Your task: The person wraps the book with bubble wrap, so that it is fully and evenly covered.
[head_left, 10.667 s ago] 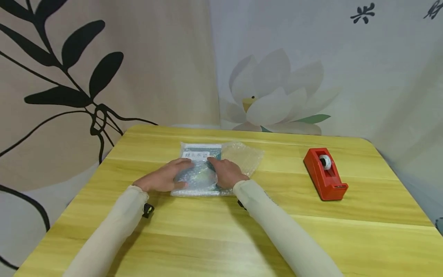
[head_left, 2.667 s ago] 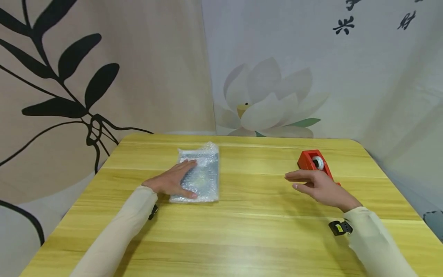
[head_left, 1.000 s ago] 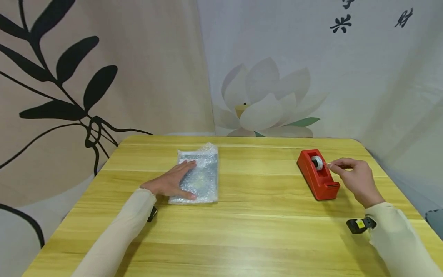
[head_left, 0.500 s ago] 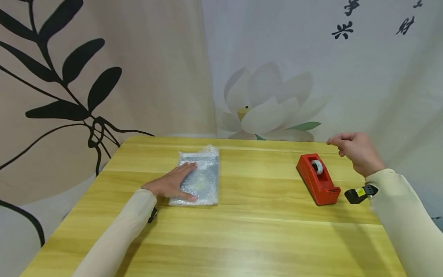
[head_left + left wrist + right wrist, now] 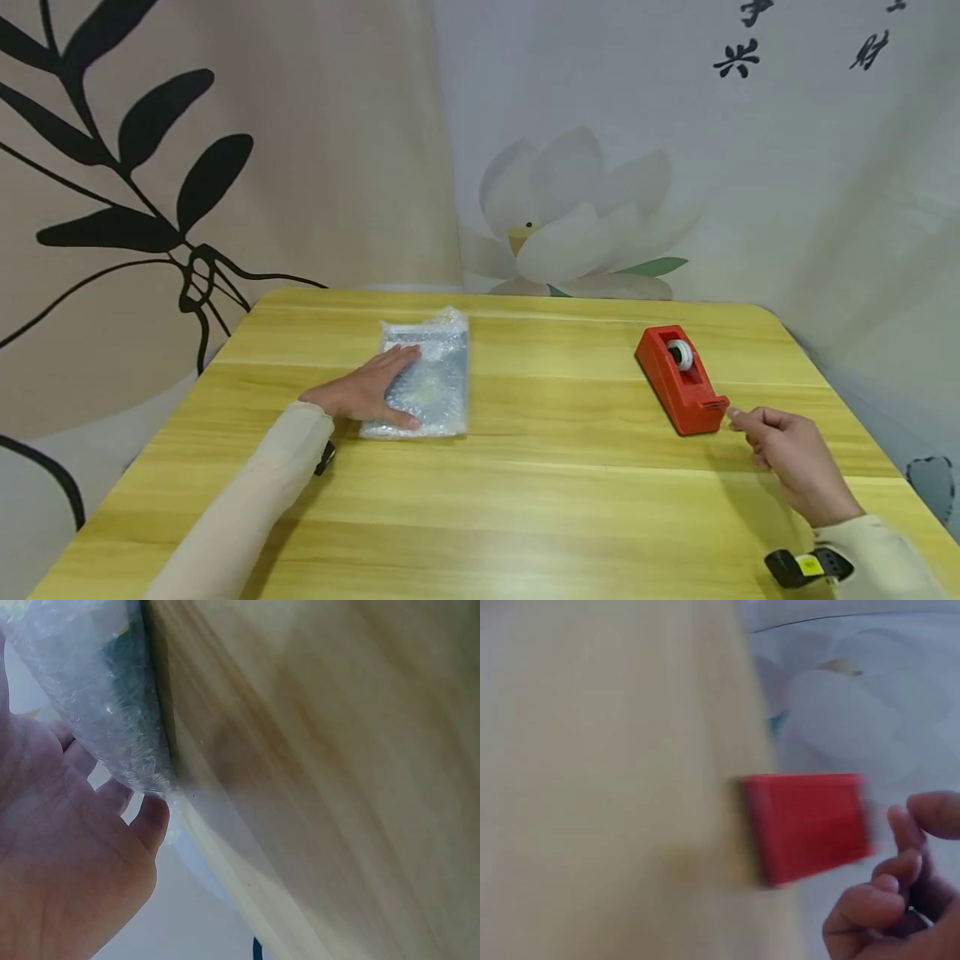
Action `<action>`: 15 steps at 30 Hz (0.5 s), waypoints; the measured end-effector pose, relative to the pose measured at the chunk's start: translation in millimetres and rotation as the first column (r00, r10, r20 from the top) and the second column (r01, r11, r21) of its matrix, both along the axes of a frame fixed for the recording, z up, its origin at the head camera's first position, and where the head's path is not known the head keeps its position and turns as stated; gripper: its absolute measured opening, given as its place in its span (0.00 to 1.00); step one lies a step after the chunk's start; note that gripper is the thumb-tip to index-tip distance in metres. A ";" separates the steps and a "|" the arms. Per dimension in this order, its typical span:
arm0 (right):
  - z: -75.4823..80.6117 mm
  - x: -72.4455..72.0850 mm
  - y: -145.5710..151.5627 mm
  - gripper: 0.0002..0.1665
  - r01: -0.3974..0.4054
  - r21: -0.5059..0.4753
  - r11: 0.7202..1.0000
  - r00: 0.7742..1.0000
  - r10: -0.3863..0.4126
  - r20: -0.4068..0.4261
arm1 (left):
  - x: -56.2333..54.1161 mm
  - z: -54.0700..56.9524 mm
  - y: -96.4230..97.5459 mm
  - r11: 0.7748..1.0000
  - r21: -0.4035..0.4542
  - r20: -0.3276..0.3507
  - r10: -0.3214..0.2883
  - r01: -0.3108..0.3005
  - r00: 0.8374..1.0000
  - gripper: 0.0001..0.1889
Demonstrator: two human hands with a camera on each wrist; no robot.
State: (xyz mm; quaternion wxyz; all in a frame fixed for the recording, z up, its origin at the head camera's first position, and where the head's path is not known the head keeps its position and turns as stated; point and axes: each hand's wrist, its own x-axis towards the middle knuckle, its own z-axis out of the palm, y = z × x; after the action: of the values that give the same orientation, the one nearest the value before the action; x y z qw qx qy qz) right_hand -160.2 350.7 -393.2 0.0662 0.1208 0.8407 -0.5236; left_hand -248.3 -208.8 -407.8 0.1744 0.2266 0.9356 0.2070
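Observation:
A flat item folded in bubble wrap [image 5: 435, 392] lies on the left half of the table. My left hand [image 5: 360, 392] rests on it with fingers spread. In the left wrist view, the fingers lie along the edge of the bubble wrap [image 5: 112, 697]. A red tape dispenser [image 5: 678, 387] with a small white roll of tape [image 5: 680, 354] stands to the right. Close to the dispenser's front cutting end, my right hand [image 5: 795, 458] pinches the end of the clear tape between thumb and forefinger; the strip itself hardly shows. The right wrist view shows the red dispenser [image 5: 810, 829], blurred, beside the pinched fingers.
The light wooden table [image 5: 525, 500] has its far edge against a printed curtain [image 5: 600, 125] with a flower and dark leaves. Both wrists wear small black cameras; the right one [image 5: 810, 568] hangs under the sleeve.
My right hand drew tape from the roll, rose above the dispenser, then came down to its front end. The left hand stays on the bubble wrap, whose loose flap was folded over earlier.

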 end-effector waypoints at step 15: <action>-2.8 -16.7 19.6 0.27 -0.141 0.128 0.982 0.989 0.135 0.058 | -12.0 4.9 6.9 0.999 0.030 -0.015 -0.021 0.022 1.000 0.64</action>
State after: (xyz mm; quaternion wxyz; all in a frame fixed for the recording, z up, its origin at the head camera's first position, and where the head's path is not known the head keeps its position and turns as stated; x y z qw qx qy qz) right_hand -176.9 370.3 -396.0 0.1147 0.0791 0.8779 -0.4582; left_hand -260.2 -201.9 -402.9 0.1661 0.2408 0.9312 0.2176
